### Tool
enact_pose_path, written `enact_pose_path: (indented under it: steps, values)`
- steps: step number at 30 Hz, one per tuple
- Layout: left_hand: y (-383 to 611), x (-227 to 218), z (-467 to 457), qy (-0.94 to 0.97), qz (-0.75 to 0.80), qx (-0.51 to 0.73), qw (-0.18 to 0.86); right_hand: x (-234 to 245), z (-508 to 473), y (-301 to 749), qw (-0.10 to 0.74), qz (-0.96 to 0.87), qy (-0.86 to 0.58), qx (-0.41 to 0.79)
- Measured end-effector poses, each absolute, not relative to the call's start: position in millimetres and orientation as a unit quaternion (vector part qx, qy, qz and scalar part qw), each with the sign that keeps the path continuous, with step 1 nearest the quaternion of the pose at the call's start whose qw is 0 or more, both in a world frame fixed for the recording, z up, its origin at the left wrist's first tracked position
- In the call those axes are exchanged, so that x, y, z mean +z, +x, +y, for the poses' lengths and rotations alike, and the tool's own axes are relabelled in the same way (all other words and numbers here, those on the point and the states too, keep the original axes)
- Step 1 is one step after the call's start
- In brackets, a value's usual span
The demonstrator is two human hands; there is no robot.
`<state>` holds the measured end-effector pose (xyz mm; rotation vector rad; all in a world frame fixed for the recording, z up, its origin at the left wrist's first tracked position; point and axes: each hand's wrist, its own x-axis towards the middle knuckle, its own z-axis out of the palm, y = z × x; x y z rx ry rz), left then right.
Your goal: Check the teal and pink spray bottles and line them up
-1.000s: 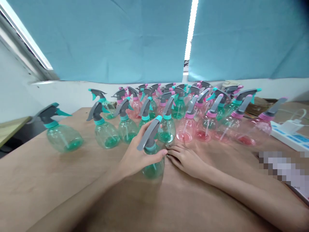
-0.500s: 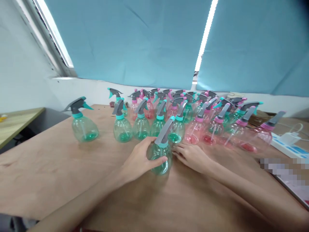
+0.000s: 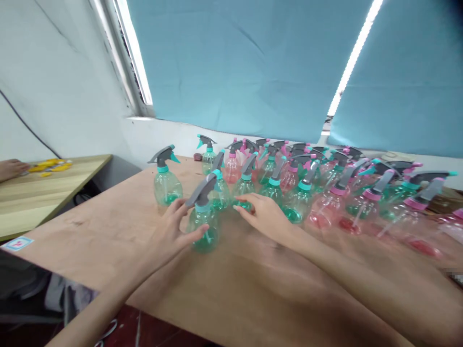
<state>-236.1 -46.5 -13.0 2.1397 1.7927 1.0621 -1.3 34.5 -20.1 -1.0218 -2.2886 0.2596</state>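
A clear green spray bottle (image 3: 204, 233) with a grey trigger head and turquoise collar stands nearest to me on the table. My left hand (image 3: 173, 231) is closed round its left side, thumb across the front. To the right, my right hand (image 3: 265, 214) holds nothing; its thumb and fingers are apart, close in front of a second green bottle (image 3: 246, 180) in the row. Beyond the hands, another green bottle (image 3: 219, 190) is partly hidden by the held one. At the left stands a separate green bottle (image 3: 167, 185).
Several green and pink spray bottles (image 3: 334, 197) crowd the right and back of the wooden table (image 3: 119, 231). A sticker (image 3: 18, 243) lies at its left corner. On a side table (image 3: 68, 185) are yellow pieces (image 3: 48, 166), with another person's hand (image 3: 13, 168) beside them.
The view has turned left. My left hand and its bottle have moved left along the row, towards the separate green bottle. My right hand has also moved left, its fingers spreading.
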Motion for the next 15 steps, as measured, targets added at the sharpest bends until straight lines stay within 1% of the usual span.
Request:
enact_pose_path:
  steps: [3, 6, 15]
  values:
    - [-263.6, -11.9, -39.0, 0.676, 0.643, 0.348, 0.097, -13.2, 46.2, -32.6, 0.306, -0.843, -0.425, 0.122]
    - [-284.2, -13.0, -22.9, 0.661, 0.643, 0.377, 0.091, -9.7, 56.2, -54.5, 0.297, -0.833, -0.447, 0.136]
    - [-300.8, -10.8, 25.5, 0.671, 0.63, 0.377, 0.103, -7.5, 73.7, -89.8, 0.258, -0.809, -0.503, 0.16]
